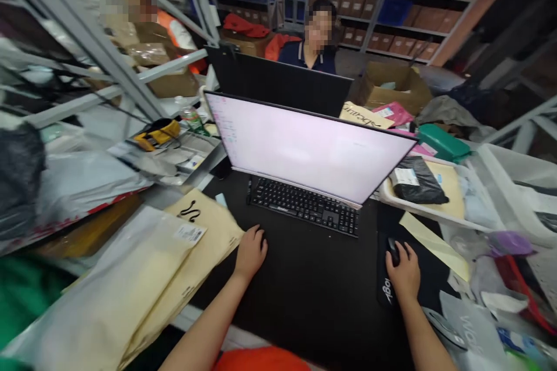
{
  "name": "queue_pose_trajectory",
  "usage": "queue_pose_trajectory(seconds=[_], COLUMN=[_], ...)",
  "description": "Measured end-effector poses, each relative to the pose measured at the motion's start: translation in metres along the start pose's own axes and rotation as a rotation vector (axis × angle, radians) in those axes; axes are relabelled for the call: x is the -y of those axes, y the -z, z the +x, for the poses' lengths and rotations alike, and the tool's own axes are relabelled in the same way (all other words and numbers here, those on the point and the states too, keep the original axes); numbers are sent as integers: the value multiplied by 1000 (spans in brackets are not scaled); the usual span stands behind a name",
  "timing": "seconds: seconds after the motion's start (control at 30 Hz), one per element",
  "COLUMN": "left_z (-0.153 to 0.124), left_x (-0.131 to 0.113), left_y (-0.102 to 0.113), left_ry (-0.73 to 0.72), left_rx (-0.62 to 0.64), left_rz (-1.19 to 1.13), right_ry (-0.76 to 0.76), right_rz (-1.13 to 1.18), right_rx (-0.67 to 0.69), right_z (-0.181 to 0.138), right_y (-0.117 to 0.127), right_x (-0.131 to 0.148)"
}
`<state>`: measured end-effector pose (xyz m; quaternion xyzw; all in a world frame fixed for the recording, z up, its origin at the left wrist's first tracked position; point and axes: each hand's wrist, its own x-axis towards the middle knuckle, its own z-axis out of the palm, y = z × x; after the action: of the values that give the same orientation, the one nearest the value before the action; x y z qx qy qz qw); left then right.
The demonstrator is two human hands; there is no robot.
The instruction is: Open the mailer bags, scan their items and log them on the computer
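Note:
My right hand (404, 272) lies over a black computer mouse (394, 250), its fingers around it, on a dark mouse pad (385, 295) with white lettering. My left hand (251, 252) rests on the black desktop (304, 278), loosely curled, with a gap between thumb and fingers and no object visible there. Beside it, almost touching, is the edge of a cream bag (217, 223) with a black cord. A clear-wrapped package (126, 278) with a label overlaps that bag. Beyond my hands stand a black keyboard (300, 204) and a lit monitor (304, 148), tilted in view.
A second monitor (278, 81) stands back to back behind mine, with a person (311, 58) beyond it. At right are a white tray (387, 194) holding a black parcel (418, 179), and a yellowish paper strip (435, 246). Plastic-wrapped parcels (87, 179) crowd the left.

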<state>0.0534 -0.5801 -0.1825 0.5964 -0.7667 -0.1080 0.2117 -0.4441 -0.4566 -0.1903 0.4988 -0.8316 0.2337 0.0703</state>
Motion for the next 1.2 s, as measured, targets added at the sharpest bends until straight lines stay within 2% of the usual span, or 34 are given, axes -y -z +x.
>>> queue_pose_trajectory(seconds=[0.23,0.37,0.6,1.2], left_z=[-8,-10,-9,-8], left_x=[-9,-11,-12,-12], left_y=[8,9,10,8], left_ry=[15,30,55,43], left_rx=[-26,-26,-3,9], left_rz=[32,11,-26,56], right_ry=[95,118,125,246], right_rz=[66,87,125,113], right_rx=[72,98,69,14], right_z=[-1,-1,-1,-2], right_y=[-7,-5,3,-12], right_x=[-16,-12,4,-15])
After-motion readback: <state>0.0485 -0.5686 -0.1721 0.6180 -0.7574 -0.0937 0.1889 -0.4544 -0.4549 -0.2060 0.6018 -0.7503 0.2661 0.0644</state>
